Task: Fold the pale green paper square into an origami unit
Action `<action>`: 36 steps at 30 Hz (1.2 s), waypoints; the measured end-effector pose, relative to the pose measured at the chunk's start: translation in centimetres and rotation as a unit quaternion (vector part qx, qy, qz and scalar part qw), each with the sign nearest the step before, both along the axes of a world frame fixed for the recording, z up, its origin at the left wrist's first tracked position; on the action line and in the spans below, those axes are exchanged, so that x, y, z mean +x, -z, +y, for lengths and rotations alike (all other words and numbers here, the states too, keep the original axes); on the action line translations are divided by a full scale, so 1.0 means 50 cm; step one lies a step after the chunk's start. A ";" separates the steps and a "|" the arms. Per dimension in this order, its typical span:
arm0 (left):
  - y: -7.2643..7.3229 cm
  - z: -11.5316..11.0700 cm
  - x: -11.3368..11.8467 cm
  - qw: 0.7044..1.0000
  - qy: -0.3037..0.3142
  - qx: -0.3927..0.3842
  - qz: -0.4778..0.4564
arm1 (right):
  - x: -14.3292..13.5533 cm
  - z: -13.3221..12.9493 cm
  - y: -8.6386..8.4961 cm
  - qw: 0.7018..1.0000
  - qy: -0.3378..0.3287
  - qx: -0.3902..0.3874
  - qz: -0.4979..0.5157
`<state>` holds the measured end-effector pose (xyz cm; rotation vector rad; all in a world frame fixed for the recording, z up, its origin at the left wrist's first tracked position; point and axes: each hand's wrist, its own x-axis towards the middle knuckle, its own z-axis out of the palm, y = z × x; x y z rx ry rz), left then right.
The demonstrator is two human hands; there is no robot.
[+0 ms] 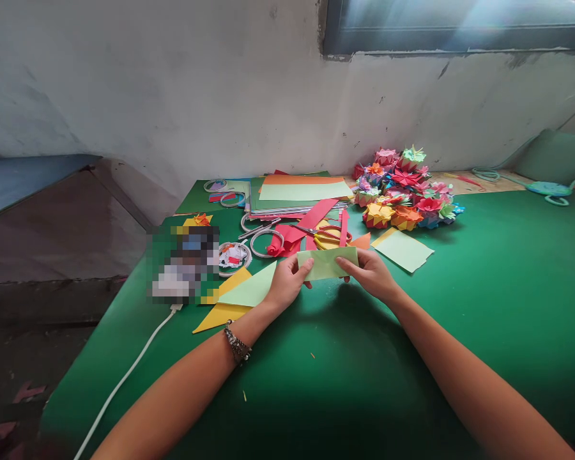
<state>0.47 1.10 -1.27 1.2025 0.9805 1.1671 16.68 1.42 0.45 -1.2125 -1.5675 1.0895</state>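
A folded strip of pale green paper (326, 263) is held level above the green table. My left hand (290, 279) is closed on its left end, thumb on the front face. At the right end my right hand (371, 275) pinches the same strip, thumb on top and fingers behind. Just beyond the strip lie scissors (324, 240) with yellow and red handles, among red paper strips (311, 220). Pale green paper (253, 287) and yellow paper (220, 317) lie beside my left wrist. Another pale green sheet (405, 250) rests to the right, beyond my right hand.
Folded paper flowers (407, 185) are heaped at the back right. Behind the scissors is a stack of coloured sheets (301, 190). Tape rolls (267, 243) and a round container of scraps (233, 257) stand left of centre. A white cable (129, 370) runs from a blurred device (184, 265).
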 end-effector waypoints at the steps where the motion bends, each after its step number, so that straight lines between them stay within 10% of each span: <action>1: -0.001 0.000 0.000 1.000 0.000 0.001 -0.001 | 0.000 0.000 0.000 1.000 -0.001 -0.001 0.001; 36: 0.001 -0.004 0.002 0.999 0.026 -0.001 0.026 | 0.003 0.000 0.003 1.000 0.000 0.004 -0.015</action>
